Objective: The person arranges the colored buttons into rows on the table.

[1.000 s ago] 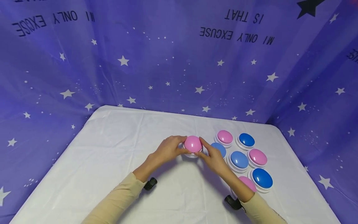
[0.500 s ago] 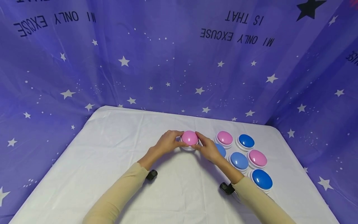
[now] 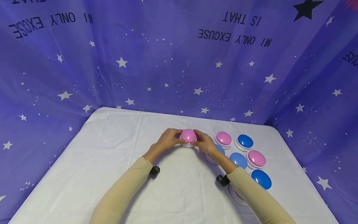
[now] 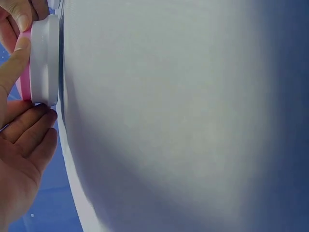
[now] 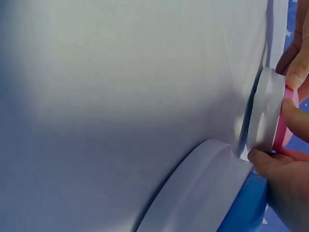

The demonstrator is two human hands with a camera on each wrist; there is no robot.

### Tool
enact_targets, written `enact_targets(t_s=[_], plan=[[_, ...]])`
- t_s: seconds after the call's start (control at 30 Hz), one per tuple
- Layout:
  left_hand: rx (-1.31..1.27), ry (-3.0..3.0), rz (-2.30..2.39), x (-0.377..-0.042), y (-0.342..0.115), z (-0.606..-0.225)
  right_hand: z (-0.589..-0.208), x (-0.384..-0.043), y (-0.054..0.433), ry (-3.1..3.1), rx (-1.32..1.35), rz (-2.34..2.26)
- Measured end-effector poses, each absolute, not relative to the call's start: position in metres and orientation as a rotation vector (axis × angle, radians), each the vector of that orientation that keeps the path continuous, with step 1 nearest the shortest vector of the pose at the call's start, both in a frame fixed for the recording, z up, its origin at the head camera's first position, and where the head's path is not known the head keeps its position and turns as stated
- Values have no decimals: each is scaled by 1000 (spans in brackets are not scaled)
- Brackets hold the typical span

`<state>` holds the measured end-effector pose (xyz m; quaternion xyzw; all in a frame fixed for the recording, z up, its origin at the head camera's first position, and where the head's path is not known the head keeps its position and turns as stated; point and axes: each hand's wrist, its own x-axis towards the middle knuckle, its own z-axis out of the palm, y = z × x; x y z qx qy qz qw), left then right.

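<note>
A round push button with a pink dome [image 3: 188, 136] and a white base is held between both hands near the back middle of the table. My left hand [image 3: 168, 139] grips its left side, the thumb on the near edge and fingers toward the far edge. On the opposite side my right hand [image 3: 205, 143] grips it the same way. The left wrist view shows the white base [image 4: 44, 63] close over the cloth, with the left thumb [image 4: 19, 55] against the pink dome. In the right wrist view a blue-domed button [image 5: 246, 205] stands near the right hand.
Right of the hands stand several more buttons, among them a pink one [image 3: 223, 138], a dark blue one [image 3: 245, 141], a light blue one [image 3: 238, 160] and another dark blue one [image 3: 261, 179]. The right sleeve [image 3: 254, 193] partly covers another white base [image 3: 236, 196]. A purple star-patterned curtain [image 3: 167, 62] hangs behind.
Both hands have moved the held pink button away from the body and slightly left, farther from the grouped buttons. The right forearm now covers the near pink dome.
</note>
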<state>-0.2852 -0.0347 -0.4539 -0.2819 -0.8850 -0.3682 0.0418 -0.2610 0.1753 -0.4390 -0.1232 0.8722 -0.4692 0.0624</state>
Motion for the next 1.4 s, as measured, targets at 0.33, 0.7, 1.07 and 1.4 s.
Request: enact_targets(t_s=[0.33, 0.7, 1.07, 1.4], plan=[[-836, -2717, -1202, -291, -32, -455, -440, -269, 175, 2665, -377, -1356], [-856, -2717, -1207, -292, -31, -456, -438, -270, 176, 2695, -381, -1272], [-870, -2727, -1205, -291, -28, -455, -432, -271, 185, 2768, -428, -1130], [-765, -2780, -1168, -287, -22, -440, -420, -263, 202, 2719, -423, -1195]])
